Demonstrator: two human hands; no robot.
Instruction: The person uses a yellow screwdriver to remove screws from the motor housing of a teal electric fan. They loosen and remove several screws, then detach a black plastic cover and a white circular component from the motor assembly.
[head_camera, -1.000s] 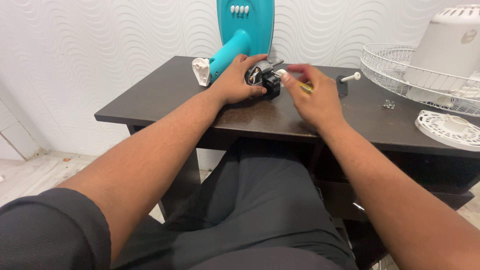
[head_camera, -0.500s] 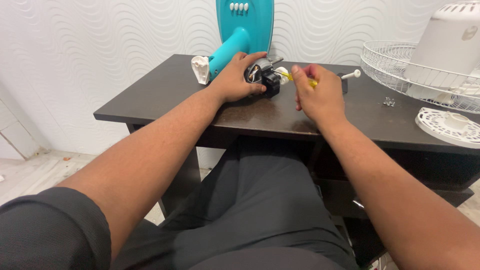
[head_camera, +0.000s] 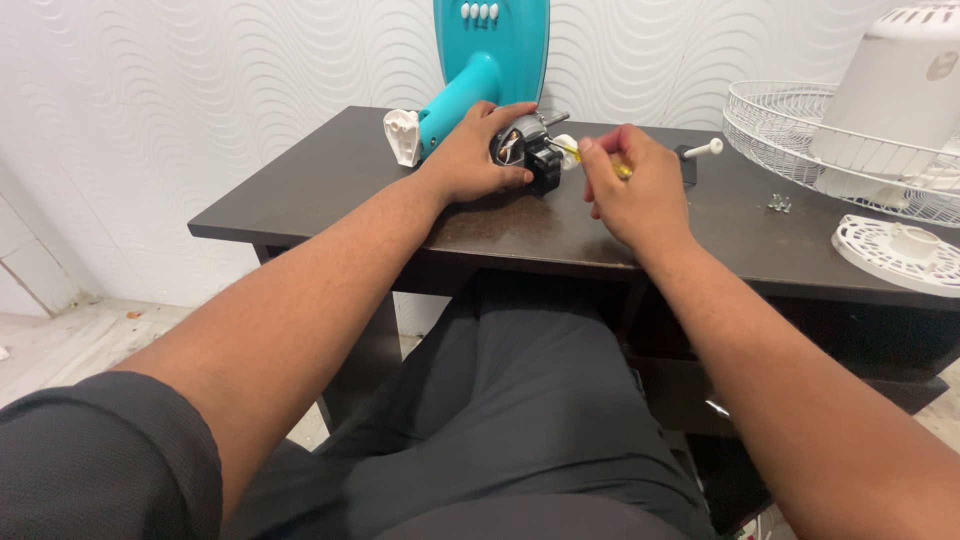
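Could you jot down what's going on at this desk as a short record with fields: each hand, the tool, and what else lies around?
Left hand: grips the fan motor on the dark desk
Right hand: holds a yellow screwdriver, tip toward the motor
Behind the motor: teal fan stand, leaning on the wall
Right side: white wire grille, white round plate, small screws
Near right hand: black part with white knob

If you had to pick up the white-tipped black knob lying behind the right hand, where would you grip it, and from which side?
Probably from above, pinching the white stem across its width. It sticks out free to the right of the black knob, lying low on the table, while the right hand crowds the knob's left side.
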